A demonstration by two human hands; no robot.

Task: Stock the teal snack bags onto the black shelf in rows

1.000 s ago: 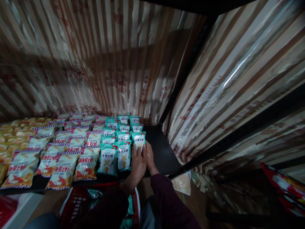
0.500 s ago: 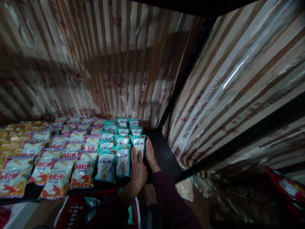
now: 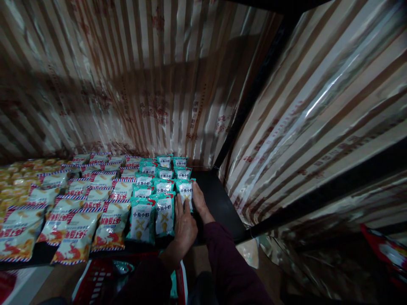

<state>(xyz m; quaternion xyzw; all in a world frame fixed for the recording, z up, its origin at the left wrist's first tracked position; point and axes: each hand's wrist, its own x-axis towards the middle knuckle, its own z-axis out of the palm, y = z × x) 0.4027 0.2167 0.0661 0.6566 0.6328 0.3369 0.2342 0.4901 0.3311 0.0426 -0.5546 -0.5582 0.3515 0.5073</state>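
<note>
A small teal and white snack bag (image 3: 185, 190) stands at the right front of several matching teal bags (image 3: 164, 214) on a black shelf (image 3: 222, 207). My left hand (image 3: 185, 226) lies against the front of that bag, fingers stretched out. Along the bag's right side rests my right hand (image 3: 200, 201), its fingers extended and touching the bag's edge. The two hands flank the bag from front and right, and neither is wrapped round it.
Left of the teal bags are rows of white and orange snack bags (image 3: 110, 224), then yellow packs (image 3: 15, 182). A red container (image 3: 101, 279) sits below the shelf. Striped sheeting (image 3: 143, 84) hangs behind, and dark frame bars (image 3: 241, 118) cross at the right.
The view has shifted slightly. Both hands stay at the same bag, with barely any movement against it.
</note>
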